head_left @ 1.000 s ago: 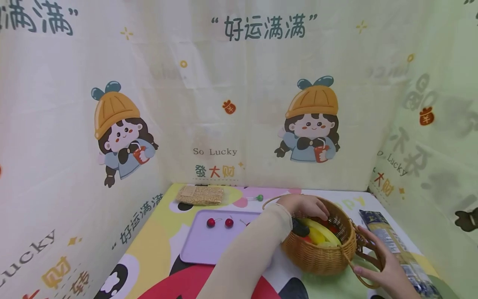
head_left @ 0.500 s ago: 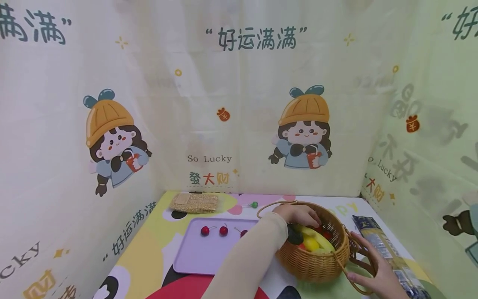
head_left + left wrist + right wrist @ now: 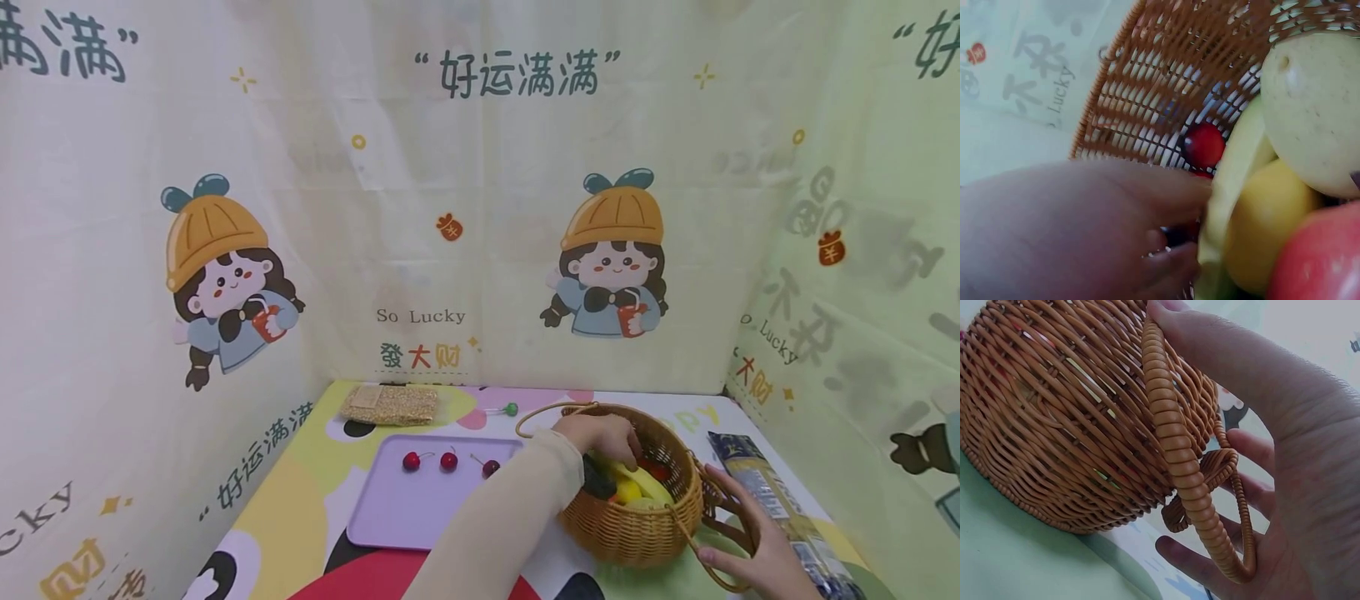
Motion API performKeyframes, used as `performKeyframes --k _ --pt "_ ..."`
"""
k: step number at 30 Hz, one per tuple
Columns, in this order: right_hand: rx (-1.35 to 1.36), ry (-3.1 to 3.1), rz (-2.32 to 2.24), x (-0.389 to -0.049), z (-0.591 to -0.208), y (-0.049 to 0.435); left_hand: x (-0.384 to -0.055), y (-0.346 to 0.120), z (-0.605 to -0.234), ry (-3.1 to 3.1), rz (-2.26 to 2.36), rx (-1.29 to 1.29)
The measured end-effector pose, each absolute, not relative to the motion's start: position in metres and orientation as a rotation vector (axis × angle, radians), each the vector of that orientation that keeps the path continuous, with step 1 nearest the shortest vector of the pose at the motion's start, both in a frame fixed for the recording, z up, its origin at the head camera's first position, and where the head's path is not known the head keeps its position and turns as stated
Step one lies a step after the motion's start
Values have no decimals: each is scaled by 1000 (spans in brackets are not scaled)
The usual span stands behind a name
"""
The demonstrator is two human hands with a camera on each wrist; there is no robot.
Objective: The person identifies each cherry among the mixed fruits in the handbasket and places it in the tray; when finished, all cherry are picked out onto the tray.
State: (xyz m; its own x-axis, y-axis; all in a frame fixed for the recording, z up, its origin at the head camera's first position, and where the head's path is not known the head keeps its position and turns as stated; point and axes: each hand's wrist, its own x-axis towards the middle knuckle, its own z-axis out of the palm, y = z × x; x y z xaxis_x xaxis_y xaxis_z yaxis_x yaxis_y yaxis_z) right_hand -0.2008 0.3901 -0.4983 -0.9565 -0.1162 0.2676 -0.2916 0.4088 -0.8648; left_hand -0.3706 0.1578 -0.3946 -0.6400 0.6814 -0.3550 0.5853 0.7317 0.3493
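Note:
A round wicker basket (image 3: 637, 533) holds several fruits. My left hand (image 3: 603, 437) reaches inside, fingertips down beside the banana (image 3: 1238, 169). In the left wrist view a red cherry (image 3: 1205, 145) lies against the wicker wall. Dark and red bits show between the left fingers, too hidden to tell whether they are held. Right of the banana lie a yellow fruit (image 3: 1269, 219), a pale round fruit (image 3: 1313, 106) and a red fruit (image 3: 1322, 262). At the basket's right side my right hand (image 3: 765, 533) has its fingers spread behind the looped handle (image 3: 1179, 450), thumb near its top.
Left of the basket, a lilac tray (image 3: 397, 521) bears three cherries (image 3: 448, 460). A grain-filled packet (image 3: 390, 406) and a green lollipop (image 3: 511, 409) lie at the back. Along the right edge lies a long plastic package (image 3: 780, 500). Printed cloth walls (image 3: 487, 250) surround the table.
The head view has shifted slightly. Inside the basket my left hand's fingers have lowered toward the banana. My right hand keeps its place at the handle.

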Motion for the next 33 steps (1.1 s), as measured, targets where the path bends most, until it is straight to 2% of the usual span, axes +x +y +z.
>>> performKeyframes --k 4,9,15,25,33 --pt "344 -2497 1606 -200 -497 390 -364 160 -392 2485 97 917" --pt "327 -2492 1623 -199 -496 390 -366 158 -392 2396 248 747" --pt "323 -2498 1622 -199 -498 389 -371 159 -401 2440 273 716" --pt "354 -2487 1630 -200 -498 390 -373 151 -401 2401 535 846" --pt "335 -2497 1623 -200 -495 391 -364 152 -396 2474 496 846"
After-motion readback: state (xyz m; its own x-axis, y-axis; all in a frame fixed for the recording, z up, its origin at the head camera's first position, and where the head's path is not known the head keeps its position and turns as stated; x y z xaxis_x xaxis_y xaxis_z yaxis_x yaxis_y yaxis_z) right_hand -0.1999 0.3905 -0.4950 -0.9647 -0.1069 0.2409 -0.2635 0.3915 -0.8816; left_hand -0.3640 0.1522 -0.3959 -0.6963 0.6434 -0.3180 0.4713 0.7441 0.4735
